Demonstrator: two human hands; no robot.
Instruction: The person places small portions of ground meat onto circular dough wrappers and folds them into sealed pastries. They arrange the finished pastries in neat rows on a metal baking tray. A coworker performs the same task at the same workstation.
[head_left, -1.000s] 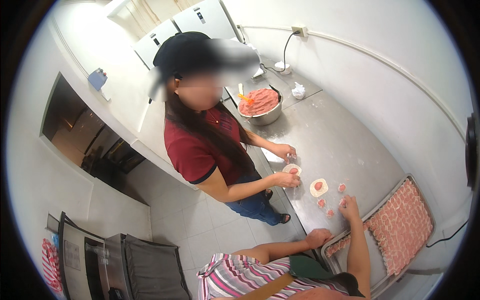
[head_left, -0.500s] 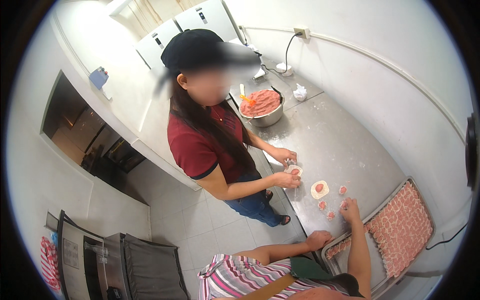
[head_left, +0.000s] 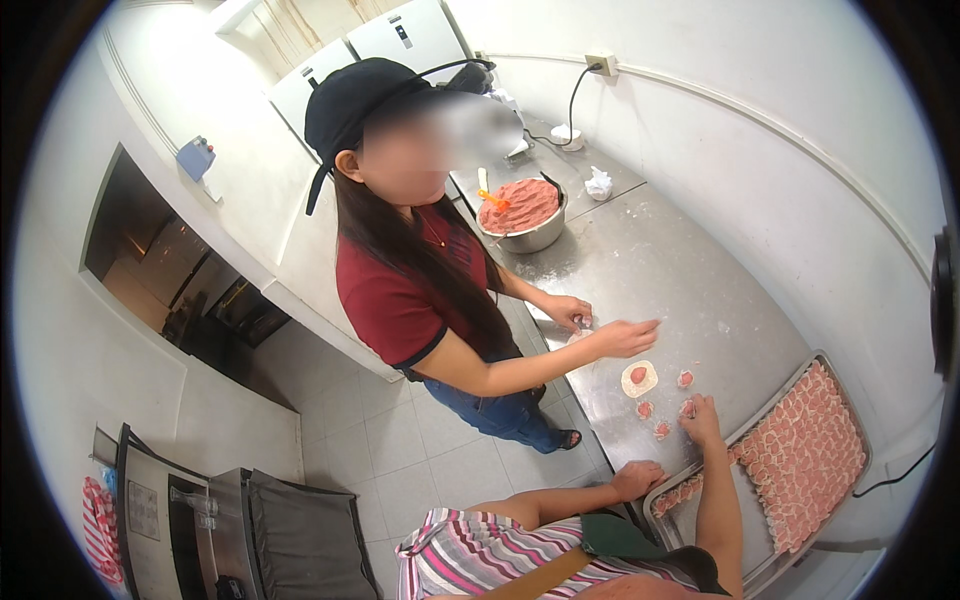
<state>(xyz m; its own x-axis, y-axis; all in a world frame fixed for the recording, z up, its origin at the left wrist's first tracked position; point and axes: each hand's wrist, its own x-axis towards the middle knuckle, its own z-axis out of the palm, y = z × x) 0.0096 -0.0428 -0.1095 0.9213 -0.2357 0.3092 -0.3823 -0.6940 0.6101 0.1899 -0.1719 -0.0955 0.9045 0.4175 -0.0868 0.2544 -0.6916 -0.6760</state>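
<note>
My right hand [head_left: 701, 417] reaches onto the steel table [head_left: 690, 280], its fingertips pinched on a small pink dumpling [head_left: 687, 407]. Beside it lie two more small dumplings [head_left: 646, 409] and a round wrapper with a dab of meat [head_left: 640, 378]. My left hand [head_left: 636, 479] rests at the table's near edge, holding nothing. Across the corner stands a person in a red shirt and black cap. One of that person's hands [head_left: 625, 338] is stretched over the table near the wrapper, the other [head_left: 570, 312] just behind it.
A metal tray [head_left: 752, 548] with rows of finished dumplings sits at my right. A steel bowl of minced meat [head_left: 524, 213] with an orange spatula stands at the far end. Crumpled paper [head_left: 598, 184] and a wall socket with cord [head_left: 600, 63] are behind. Tiled floor lies left.
The other person's nearer hand has stretched out to the right over the table, and their head has lifted. My own hands have hardly moved.
</note>
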